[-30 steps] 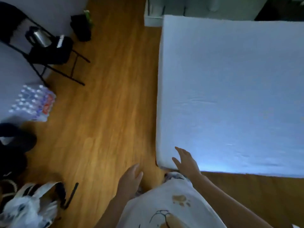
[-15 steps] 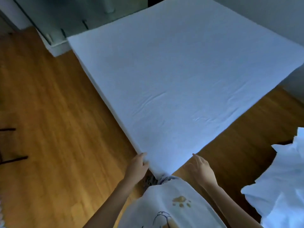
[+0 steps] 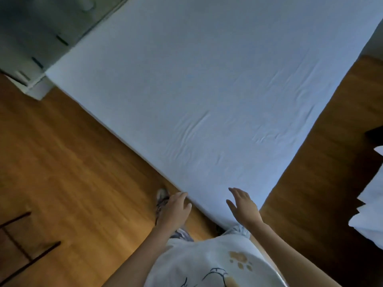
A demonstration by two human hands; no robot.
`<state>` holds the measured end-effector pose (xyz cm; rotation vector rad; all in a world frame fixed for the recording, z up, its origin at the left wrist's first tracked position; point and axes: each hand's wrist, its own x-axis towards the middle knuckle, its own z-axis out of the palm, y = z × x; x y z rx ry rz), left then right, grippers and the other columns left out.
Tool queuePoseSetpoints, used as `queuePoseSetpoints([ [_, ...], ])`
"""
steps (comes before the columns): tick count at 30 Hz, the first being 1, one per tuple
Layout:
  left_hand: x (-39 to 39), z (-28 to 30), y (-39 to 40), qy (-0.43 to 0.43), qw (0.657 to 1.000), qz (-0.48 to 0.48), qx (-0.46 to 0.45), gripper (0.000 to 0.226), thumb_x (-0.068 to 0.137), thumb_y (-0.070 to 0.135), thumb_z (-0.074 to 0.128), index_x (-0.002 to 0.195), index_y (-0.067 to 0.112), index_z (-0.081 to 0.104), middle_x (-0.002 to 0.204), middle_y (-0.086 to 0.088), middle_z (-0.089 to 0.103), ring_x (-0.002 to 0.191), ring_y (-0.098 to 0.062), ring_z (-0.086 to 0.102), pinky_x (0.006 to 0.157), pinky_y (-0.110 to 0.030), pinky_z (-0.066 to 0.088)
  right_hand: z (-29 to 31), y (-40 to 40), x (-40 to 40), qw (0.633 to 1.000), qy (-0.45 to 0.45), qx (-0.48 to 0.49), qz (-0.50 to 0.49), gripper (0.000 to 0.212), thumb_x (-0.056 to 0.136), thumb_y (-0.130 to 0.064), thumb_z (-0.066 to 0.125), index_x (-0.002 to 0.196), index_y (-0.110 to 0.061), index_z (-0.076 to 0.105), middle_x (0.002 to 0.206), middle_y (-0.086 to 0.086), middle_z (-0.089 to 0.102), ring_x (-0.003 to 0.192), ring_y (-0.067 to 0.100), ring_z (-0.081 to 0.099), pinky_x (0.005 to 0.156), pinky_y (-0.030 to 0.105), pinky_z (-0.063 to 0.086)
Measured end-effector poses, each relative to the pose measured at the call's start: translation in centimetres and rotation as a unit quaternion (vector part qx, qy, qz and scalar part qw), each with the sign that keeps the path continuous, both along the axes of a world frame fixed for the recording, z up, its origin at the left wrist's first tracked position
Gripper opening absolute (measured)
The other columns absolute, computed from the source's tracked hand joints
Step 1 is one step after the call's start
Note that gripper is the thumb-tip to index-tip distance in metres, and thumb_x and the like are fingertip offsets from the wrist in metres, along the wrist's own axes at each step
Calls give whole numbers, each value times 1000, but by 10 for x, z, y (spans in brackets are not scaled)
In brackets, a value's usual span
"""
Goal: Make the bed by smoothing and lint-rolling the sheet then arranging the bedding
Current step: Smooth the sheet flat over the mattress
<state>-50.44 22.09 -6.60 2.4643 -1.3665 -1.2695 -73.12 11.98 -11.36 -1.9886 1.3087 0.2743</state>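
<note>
At the near corner of the bed, the right hand (image 3: 244, 208) hovers flat over the sheet (image 3: 207, 90), its grip apart with the fingers spread and nothing held; whether the palm actually touches the fabric cannot be told. The left hand (image 3: 176, 208) sits just beside the bed's left edge, over the wooden floor (image 3: 62, 162), fingers loosely relaxed and empty, its fingertips close to the side of the mattress. The sheet covers the whole bed from this near corner to the far edge and looks fitted, but a cluster of creases (image 3: 192, 129) runs across the near middle and more lie toward the right edge. The risk, as I judge it, is in the smoothing stroke itself — a push from this corner toward the middle would likely drive the slack inward and pile the creases up rather than flatten them, and a hard drag could pull the corner loose from the mattress. No lint roller shows anywhere in view, so that step may stall while one is found. At the right, on the floor well apart from the bed, a heap of white bedding (image 3: 371, 214) lies partly out of frame — stepping back toward it blind could mean treading on it or tripping. The light is dim, so lint may simply go unseen.
</note>
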Motion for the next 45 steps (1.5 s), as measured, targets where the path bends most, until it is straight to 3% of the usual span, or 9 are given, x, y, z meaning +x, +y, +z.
queuePoseSetpoints([
  [6,139,-32,-70,-8,992,-123,-9,48,101,28,45,146,14,38,152,-2,37,136,-16,38,111,-31,34,-34,-20,151,999,-25,-10,-30,52,100,-36,45,147,-17,35,152,5,36,140,22,31,106,34,35],
  [11,272,-71,-150,-17,971,-236,-14,51,101,26,45,149,12,33,154,-5,33,143,-18,27,114,-30,26,-66,-53,268,989,-6,-36,-145,50,100,-32,48,146,-14,38,152,8,36,140,26,33,108,38,37],
  [15,333,-104,-220,-38,955,-287,-60,51,99,22,50,146,8,37,152,-11,38,141,-25,33,111,-35,32,-101,-66,327,978,5,-73,-193,47,91,-25,63,133,-6,54,140,15,52,127,33,51,101,47,47],
  [18,339,-149,-276,-39,944,-316,-90,53,99,22,50,148,9,35,155,-11,32,143,-26,27,113,-38,31,-138,-84,349,974,28,-102,-200,49,94,-33,44,133,-5,53,141,12,52,129,28,50,113,38,32],
  [22,315,-229,-335,-58,919,-365,-138,57,100,28,48,151,12,29,160,-11,19,148,-28,15,117,-42,24,-203,-104,351,961,70,-145,-226,57,99,-34,31,145,0,29,154,13,28,144,25,24,118,36,7],
  [28,282,-338,-396,-133,877,-401,-229,58,100,30,46,148,2,32,156,-25,23,145,-40,21,117,-50,21,-292,-131,314,929,84,-183,-310,66,100,-39,33,147,5,19,155,21,21,146,29,10,120,36,4],
  [34,231,-390,-277,-139,863,-418,-248,71,99,44,32,147,-8,27,155,-27,21,146,-39,18,119,-50,18,-346,-82,237,886,149,-209,-385,74,98,-49,28,148,5,21,157,20,18,146,31,15,121,38,6],
  [41,136,-389,-145,-67,740,-627,-233,73,98,51,37,150,2,26,160,-17,14,149,-28,12,120,-42,14,-342,-38,167,868,184,-189,-420,74,99,-49,21,150,3,15,157,17,14,147,27,10,121,32,-3],
  [45,84,-392,-114,-26,669,-708,-227,75,96,55,39,153,9,22,162,-9,14,150,-24,8,120,-39,11,-337,13,76,820,233,-146,-502,77,98,-54,15,152,0,7,160,15,3,149,26,2,121,35,0],
])
